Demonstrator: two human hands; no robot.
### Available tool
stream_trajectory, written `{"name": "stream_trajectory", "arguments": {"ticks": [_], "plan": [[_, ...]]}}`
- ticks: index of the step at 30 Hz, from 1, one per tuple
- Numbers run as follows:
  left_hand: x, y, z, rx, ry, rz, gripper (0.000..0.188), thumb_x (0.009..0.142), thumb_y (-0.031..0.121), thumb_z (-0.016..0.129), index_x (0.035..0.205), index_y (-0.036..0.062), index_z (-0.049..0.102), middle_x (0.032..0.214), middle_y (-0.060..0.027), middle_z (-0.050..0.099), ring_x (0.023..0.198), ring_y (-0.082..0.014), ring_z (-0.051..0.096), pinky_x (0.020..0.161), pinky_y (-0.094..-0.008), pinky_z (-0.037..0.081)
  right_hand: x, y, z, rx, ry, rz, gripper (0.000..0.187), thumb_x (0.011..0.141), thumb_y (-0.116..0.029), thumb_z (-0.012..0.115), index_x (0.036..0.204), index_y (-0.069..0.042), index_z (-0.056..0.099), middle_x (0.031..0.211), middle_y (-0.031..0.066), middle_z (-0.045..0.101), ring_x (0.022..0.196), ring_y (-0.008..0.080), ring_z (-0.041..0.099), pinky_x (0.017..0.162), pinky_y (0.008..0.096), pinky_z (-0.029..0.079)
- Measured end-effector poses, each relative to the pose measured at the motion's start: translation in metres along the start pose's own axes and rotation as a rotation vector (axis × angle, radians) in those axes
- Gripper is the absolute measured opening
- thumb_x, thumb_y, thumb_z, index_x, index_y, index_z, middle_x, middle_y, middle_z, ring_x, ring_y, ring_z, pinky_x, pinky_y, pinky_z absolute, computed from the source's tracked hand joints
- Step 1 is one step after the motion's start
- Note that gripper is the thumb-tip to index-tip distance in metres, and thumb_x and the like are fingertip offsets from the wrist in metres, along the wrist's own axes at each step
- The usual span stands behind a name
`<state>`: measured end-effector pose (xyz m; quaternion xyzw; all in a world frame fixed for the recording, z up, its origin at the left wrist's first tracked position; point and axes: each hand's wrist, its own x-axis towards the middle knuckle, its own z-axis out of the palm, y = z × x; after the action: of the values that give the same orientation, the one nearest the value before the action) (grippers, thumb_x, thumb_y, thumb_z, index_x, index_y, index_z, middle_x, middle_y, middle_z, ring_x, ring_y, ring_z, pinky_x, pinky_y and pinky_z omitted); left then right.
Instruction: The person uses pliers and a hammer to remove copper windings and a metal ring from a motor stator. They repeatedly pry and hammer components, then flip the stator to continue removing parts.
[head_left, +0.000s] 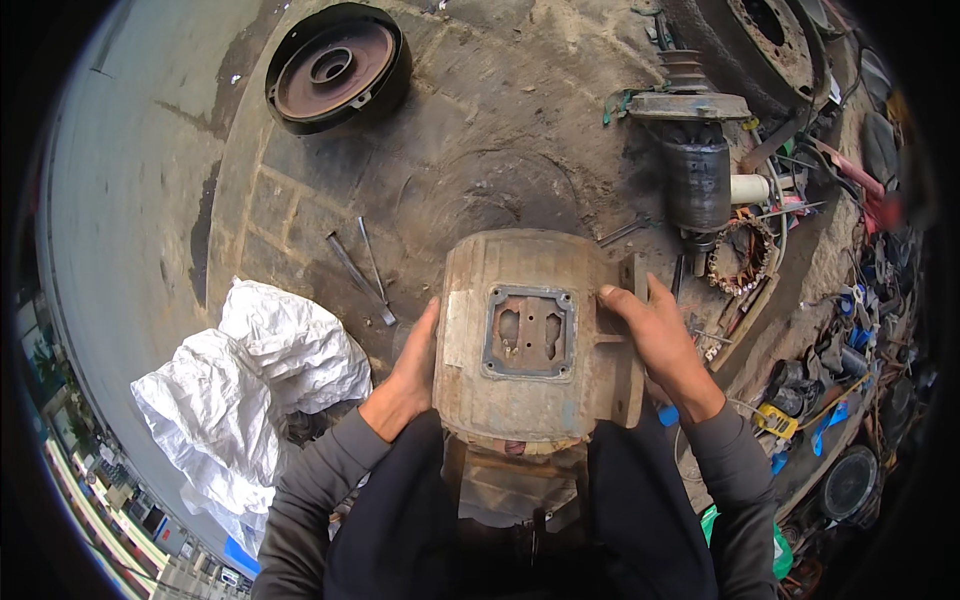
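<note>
A large dusty tan electric motor housing stands in front of me on the ground, its square terminal plate facing up. My left hand grips its left side, fingers pressed flat against the casing. On the right side, my right hand holds the mounting foot and flange of the housing. Both grey sleeves come in from the lower edge. The lower part of the motor is hidden behind my dark clothing.
A crumpled white sack lies at the left. Two metal rods lie on the dirty concrete ahead. A round dark drum sits far left. A shaft assembly, a copper winding and scattered parts crowd the right.
</note>
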<state>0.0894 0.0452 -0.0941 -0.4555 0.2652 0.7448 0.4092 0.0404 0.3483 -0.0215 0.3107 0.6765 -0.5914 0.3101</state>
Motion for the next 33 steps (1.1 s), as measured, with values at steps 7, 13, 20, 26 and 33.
{"name": "stream_trajectory", "arguments": {"ticks": [7, 13, 20, 26, 33], "plan": [[-0.001, 0.001, -0.001, 0.117, 0.040, -0.040, 0.077, 0.114, 0.066, 0.035, 0.165, 0.0089, 0.044, 0.159, -0.0150, 0.057, 0.141, -0.0306, 0.059, 0.117, -0.0524, 0.050, -0.003, 0.002, -0.006, -0.109, -0.051, 0.036, 0.039, 0.093, -0.015, 0.068, 0.125, 0.009, 0.064, 0.111, 0.0150, 0.075, 0.098, 0.0214, 0.070, 0.089, 0.0355, 0.057], [0.002, -0.012, -0.018, 0.065, 0.053, 0.056, 0.067, 0.116, 0.057, 0.038, 0.159, 0.0076, 0.051, 0.155, -0.0143, 0.060, 0.139, -0.0288, 0.060, 0.118, -0.0470, 0.048, -0.032, 0.013, -0.001, -0.473, -0.022, -0.107, 0.047, 0.088, -0.015, 0.068, 0.127, 0.010, 0.062, 0.109, 0.0297, 0.075, 0.104, 0.0397, 0.074, 0.095, 0.0466, 0.055], [0.000, 0.029, -0.011, -0.032, -0.072, 0.368, 0.052, 0.116, 0.046, 0.046, 0.150, 0.0082, 0.060, 0.146, -0.0097, 0.067, 0.133, -0.0258, 0.063, 0.114, -0.0458, 0.050, -0.031, -0.028, 0.000, -0.350, -0.010, -0.317, 0.042, 0.086, -0.008, 0.072, 0.123, 0.010, 0.062, 0.106, 0.0273, 0.073, 0.098, 0.0377, 0.072, 0.090, 0.0453, 0.056], [0.047, 0.121, 0.025, 0.022, -0.138, 0.813, 0.056, 0.114, 0.045, 0.049, 0.149, 0.0027, 0.059, 0.139, -0.0131, 0.071, 0.120, -0.0264, 0.072, 0.104, -0.0430, 0.060, 0.009, -0.064, 0.011, -0.392, 0.163, -0.724, 0.039, 0.085, -0.003, 0.072, 0.121, 0.007, 0.062, 0.107, 0.0242, 0.068, 0.094, 0.0401, 0.069, 0.086, 0.0444, 0.055], [0.073, 0.149, 0.038, 0.145, -0.191, 0.873, 0.055, 0.116, 0.039, 0.048, 0.155, 0.0016, 0.056, 0.151, -0.0091, 0.064, 0.136, -0.0217, 0.059, 0.119, -0.0377, 0.042, 0.034, -0.044, 0.015, -0.327, 0.220, -0.756, 0.038, 0.087, 0.001, 0.071, 0.123, 0.006, 0.061, 0.106, 0.0204, 0.068, 0.091, 0.0320, 0.069, 0.083, 0.0407, 0.056]]}}
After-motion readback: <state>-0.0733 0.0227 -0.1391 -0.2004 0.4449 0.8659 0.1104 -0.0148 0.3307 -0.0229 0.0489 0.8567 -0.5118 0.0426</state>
